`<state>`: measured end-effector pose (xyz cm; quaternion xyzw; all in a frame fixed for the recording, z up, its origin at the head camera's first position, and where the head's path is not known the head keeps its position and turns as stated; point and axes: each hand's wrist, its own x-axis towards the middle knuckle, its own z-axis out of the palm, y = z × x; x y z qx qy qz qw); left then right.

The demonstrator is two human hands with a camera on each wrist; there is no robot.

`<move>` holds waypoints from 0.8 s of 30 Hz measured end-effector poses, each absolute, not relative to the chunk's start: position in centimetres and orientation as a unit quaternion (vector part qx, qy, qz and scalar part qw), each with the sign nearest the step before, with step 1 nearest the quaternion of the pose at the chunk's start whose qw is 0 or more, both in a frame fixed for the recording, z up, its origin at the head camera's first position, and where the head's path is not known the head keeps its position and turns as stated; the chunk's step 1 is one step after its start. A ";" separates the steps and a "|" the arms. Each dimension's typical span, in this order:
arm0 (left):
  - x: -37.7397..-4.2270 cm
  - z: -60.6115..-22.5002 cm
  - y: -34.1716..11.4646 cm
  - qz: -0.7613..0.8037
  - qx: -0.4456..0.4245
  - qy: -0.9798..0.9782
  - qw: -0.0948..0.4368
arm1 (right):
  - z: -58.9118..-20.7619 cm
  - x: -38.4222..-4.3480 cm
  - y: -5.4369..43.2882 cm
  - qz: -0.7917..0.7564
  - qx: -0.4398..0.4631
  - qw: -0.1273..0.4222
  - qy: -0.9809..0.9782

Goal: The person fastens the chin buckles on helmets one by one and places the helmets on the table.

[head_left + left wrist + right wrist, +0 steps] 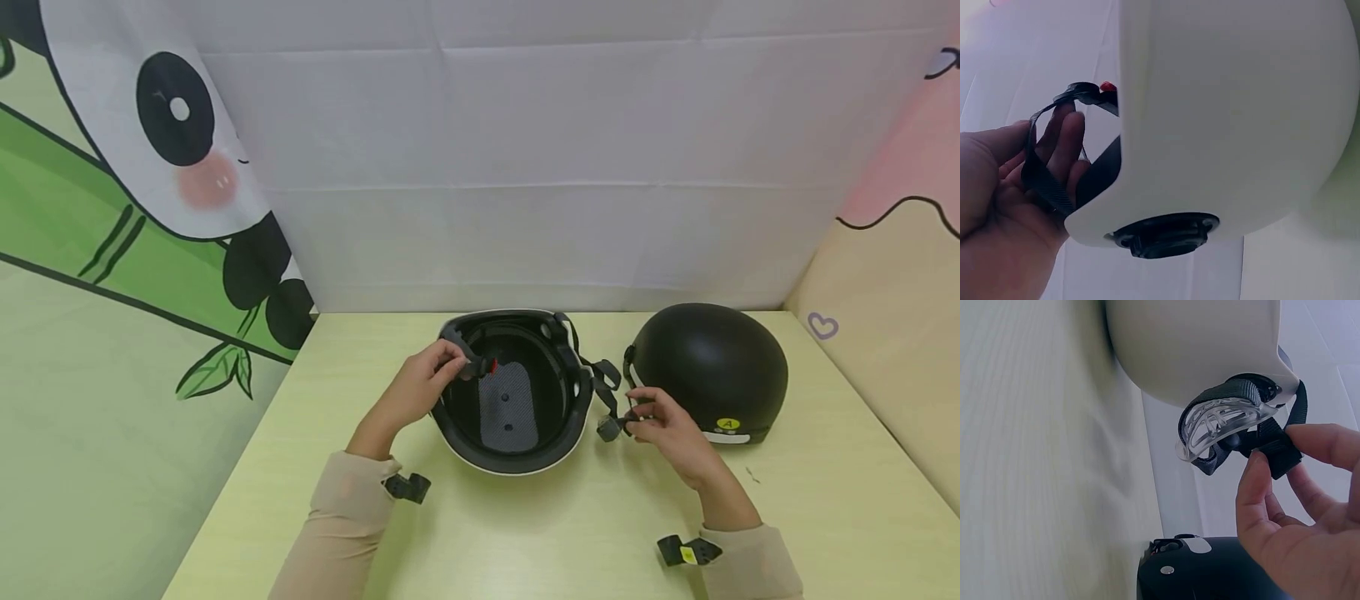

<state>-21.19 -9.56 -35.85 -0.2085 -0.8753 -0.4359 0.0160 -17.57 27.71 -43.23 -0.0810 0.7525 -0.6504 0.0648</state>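
A white helmet lies upside down, its black lined inside facing up. At its left rim my left hand holds a black chin strap with a buckle that has a red part. The same buckle shows above my fingers in the left wrist view. Off the helmet's right side, my right hand pinches a black strap piece between thumb and fingers. A clear ribbed plastic piece hangs beside it, wrapped by the other strap.
A black helmet with a yellow "A" sticker sits dome up just beyond my right hand. White cloth hangs behind the pale table. Printed panels stand at both sides.
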 end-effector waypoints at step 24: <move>-20.9 -34.8 -7.6 -0.301 -0.185 -0.935 -0.011 | -42.0 -17.3 28.0 -0.636 -0.080 0.056 0.766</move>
